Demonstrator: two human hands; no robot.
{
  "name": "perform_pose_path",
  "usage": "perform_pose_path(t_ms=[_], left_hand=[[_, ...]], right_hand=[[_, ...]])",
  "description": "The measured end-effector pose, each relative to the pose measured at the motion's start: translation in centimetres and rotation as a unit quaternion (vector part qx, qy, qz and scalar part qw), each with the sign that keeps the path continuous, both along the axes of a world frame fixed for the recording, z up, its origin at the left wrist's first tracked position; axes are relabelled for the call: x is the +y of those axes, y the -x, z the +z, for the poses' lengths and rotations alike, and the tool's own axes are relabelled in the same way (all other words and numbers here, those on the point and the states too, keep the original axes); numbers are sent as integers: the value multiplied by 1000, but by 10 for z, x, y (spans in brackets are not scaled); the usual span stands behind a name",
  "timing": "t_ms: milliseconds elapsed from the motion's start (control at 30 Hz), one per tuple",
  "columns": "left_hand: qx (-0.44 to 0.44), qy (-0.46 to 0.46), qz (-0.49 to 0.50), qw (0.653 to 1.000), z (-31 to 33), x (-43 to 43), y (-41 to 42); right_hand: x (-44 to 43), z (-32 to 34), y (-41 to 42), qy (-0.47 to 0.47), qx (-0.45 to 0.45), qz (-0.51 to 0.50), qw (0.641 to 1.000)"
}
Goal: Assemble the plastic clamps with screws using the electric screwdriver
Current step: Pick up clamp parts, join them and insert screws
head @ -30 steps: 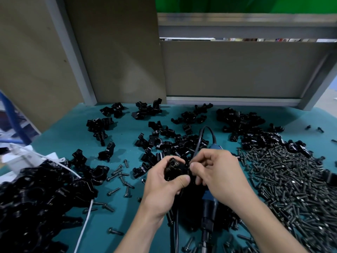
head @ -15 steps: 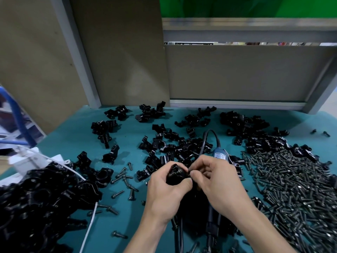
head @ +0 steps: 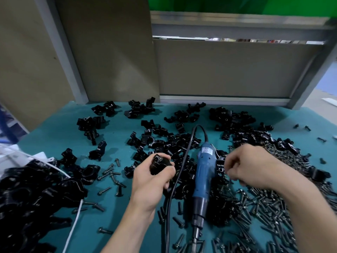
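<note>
Bench: teal mat (head: 54, 136) before beige panels, strewn with loose clamp halves (head: 173, 141); a screw pile (head: 273, 207) lies at right.
Change: left hand (head: 153, 181) and right hand (head: 249, 167), joined at the clamp half a second ago, are now apart; the right hand has swung rightward.
Left grip: fingers and thumb wrap a black plastic clamp (head: 160, 164), raised above the mat.
Right grip: fingers curled at the screw pile's edge, well clear of the clamp; whether they pinch a screw, I cannot tell.
Tool: blue electric screwdriver (head: 205, 172) lies on the mat between the hands, untouched.
</note>
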State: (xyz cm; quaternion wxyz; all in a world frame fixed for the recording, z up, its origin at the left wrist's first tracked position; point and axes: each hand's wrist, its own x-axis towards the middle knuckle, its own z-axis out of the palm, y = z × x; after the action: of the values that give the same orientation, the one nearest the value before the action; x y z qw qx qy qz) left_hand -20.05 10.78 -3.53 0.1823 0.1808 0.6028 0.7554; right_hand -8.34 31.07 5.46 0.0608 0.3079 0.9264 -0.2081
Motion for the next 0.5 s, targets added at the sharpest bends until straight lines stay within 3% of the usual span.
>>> perform_pose_path(t_ms=[133, 333, 500], left_hand=[[-32, -9, 0, 999, -2, -1, 1], [-77, -25, -3, 997, 1, 0, 1], [-77, -17, -13, 997, 2, -1, 0]], right_hand=[[3, -15, 3, -24, -69, -7, 997], [5, -37, 10, -92, -41, -47, 994], [13, -52, 14, -82, -40, -38, 995]])
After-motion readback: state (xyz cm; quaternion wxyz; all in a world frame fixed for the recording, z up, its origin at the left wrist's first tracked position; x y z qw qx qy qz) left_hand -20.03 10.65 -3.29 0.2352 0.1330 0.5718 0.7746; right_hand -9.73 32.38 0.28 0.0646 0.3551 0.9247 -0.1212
